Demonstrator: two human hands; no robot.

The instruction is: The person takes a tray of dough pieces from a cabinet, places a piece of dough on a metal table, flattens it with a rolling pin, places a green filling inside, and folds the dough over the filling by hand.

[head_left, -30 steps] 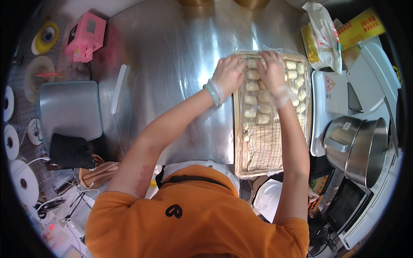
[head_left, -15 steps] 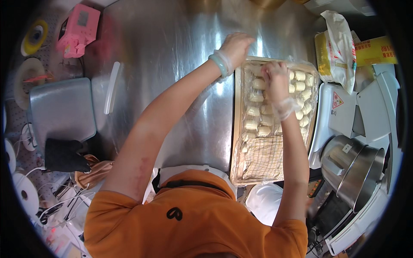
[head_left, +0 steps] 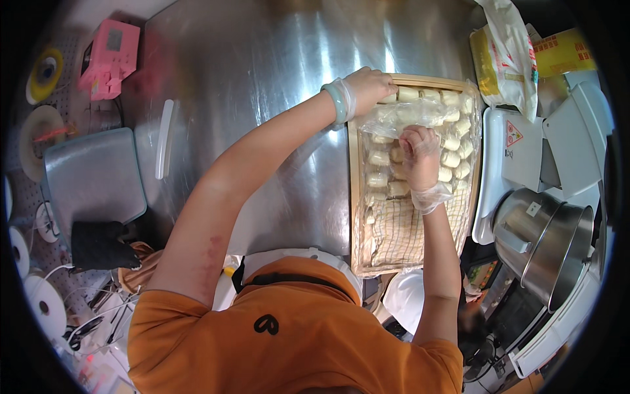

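Clear film (head_left: 401, 114) is lying bunched over pale rolls (head_left: 451, 159), just beyond the right hand (head_left: 421, 157) pinching it, while the left hand (head_left: 369, 87), hold unclear, is resting at the far-left corner of the wooden tray (head_left: 355, 197) running lengthwise away from the body.

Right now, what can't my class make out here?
In the head view:
Some dough pieces: covered by the right hand.
Far-left corner of the tray: behind the left hand.
Part of the checked cloth: under the right forearm.
Top of the white bag: cut off by the upper edge.
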